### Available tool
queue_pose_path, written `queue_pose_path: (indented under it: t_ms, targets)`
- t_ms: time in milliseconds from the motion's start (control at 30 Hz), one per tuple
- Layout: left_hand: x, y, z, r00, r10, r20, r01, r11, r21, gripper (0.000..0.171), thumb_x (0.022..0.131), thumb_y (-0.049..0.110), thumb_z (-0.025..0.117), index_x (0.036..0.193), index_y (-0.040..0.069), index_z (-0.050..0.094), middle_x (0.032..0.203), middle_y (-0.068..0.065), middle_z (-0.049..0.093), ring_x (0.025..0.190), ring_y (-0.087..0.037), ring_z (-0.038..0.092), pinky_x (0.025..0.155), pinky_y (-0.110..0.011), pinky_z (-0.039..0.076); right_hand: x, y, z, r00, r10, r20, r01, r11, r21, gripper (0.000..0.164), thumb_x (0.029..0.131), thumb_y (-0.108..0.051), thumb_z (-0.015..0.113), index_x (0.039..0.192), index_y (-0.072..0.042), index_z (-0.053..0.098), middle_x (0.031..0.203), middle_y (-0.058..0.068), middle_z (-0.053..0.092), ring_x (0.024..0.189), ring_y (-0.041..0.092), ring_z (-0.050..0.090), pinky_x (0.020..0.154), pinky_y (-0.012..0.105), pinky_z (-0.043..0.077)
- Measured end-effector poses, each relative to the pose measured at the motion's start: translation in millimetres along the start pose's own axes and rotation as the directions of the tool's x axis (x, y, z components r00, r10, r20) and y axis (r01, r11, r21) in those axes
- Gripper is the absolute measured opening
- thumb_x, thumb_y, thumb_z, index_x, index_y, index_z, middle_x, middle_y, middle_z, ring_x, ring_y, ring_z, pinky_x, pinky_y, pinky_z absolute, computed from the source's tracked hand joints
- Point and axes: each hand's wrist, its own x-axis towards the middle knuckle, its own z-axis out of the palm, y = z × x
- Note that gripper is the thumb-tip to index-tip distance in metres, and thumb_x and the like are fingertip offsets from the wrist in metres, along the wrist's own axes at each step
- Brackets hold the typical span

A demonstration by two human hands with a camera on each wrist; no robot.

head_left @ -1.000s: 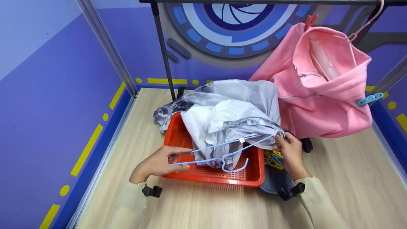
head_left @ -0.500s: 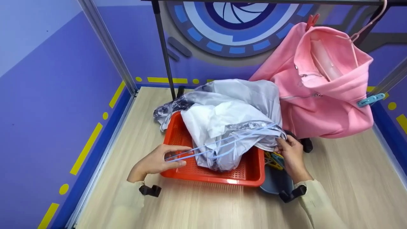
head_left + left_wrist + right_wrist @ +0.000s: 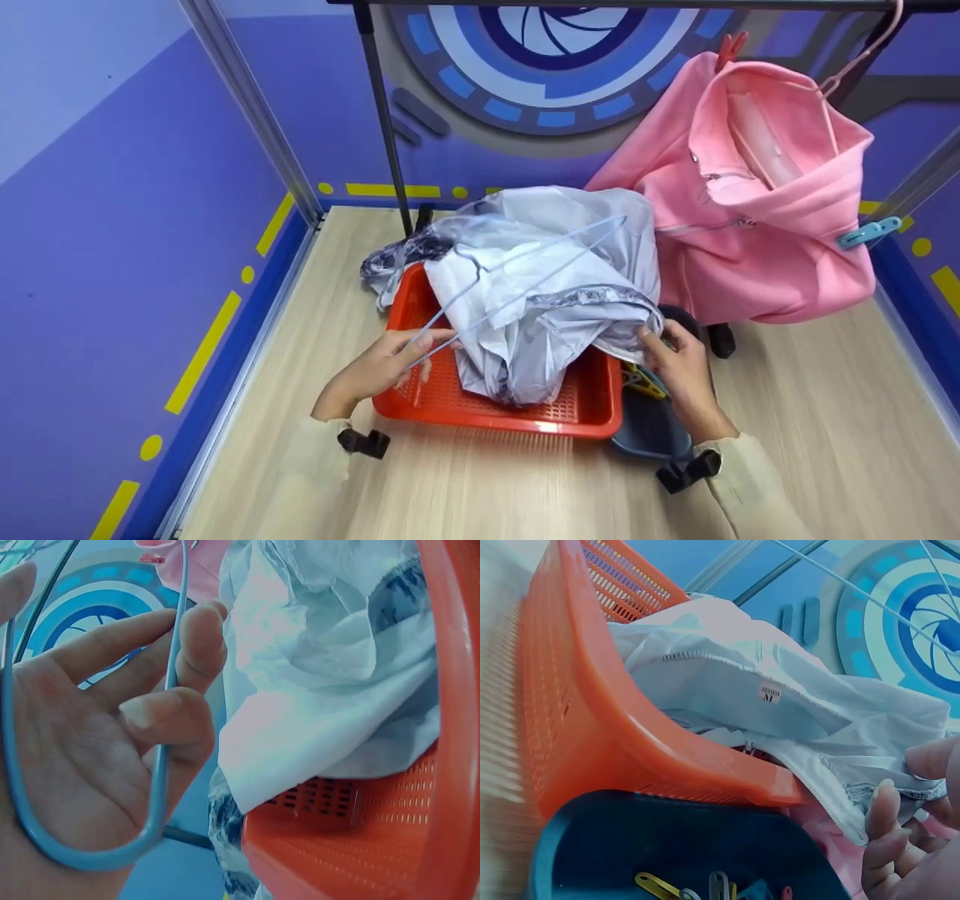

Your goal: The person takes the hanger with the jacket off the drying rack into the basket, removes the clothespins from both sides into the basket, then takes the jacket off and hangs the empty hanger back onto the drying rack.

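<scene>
A thin light-grey zip jacket (image 3: 540, 349) with dark marbled trim lies bunched in a red basket (image 3: 499, 426) and spills over its back rim. My left hand (image 3: 379, 367) holds one end of a light-blue clothes hanger (image 3: 90, 859), its fingers curled over the wire in the left wrist view. The hanger slants up and right above the jacket, hook upward. With thumb and fingers, my right hand (image 3: 682, 367) pinches the jacket's edge at the basket's right side. In the right wrist view a size label (image 3: 769, 691) shows inside the neck.
A pink hooded jacket (image 3: 780, 277) hangs from the black rack (image 3: 386, 127) at the right, with a red peg (image 3: 730, 51) and a blue peg (image 3: 870, 233) on it. A dark bin (image 3: 667, 832) holding several pegs stands right of the basket. Purple walls enclose the back and sides.
The hanger has turned over in my left hand: its hook pointed toward me and now points away, and its far end has risen from near the right hand. My right hand keeps its pinch.
</scene>
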Motion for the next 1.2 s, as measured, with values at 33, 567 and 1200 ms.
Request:
queue_pose_path:
  t_ms: [33, 567, 1200]
  targets:
    - [0.9, 0.3, 0.0, 1.000, 0.006, -0.006, -0.006, 1.000, -0.015, 0.042, 0.106, 0.024, 0.032, 0.137, 0.005, 0.054, 0.066, -0.026, 0.056, 0.044, -0.038, 0.036, 0.037, -0.027, 0.033, -1, 0, 0, 1.000, -0.001, 0.000, 0.001, 1.000, -0.028, 0.024, 0.092, -0.020, 0.064, 0.104, 0.000, 0.060, 0.070, -0.010, 0.052, 0.058, 0.005, 0.046, 0.052, 0.018, 0.038]
    - [33.9, 22.8, 4.0, 0.961, 0.044, -0.272, -0.074, 0.992, -0.102, 0.054, 0.104, 0.040, 0.024, 0.137, 0.011, 0.055, 0.081, -0.016, 0.057, 0.051, -0.032, 0.033, 0.038, -0.022, 0.028, -13, 4, -2, 0.997, 0.068, 0.044, -0.065, 0.996, -0.066, 0.035, 0.093, -0.027, 0.063, 0.119, -0.003, 0.057, 0.080, -0.012, 0.056, 0.067, 0.005, 0.048, 0.060, 0.019, 0.042]
    - [68.1, 52.2, 3.4, 0.853, -0.037, -0.520, -0.097, 0.969, -0.228, 0.058, 0.102, 0.034, 0.021, 0.135, -0.001, 0.054, 0.105, -0.008, 0.065, 0.050, -0.013, 0.039, 0.037, -0.020, 0.029, -20, 7, -4, 0.995, 0.047, 0.087, -0.048, 0.999, 0.014, 0.022, 0.094, -0.014, 0.060, 0.111, -0.001, 0.056, 0.075, -0.011, 0.055, 0.052, 0.002, 0.039, 0.048, 0.017, 0.033]
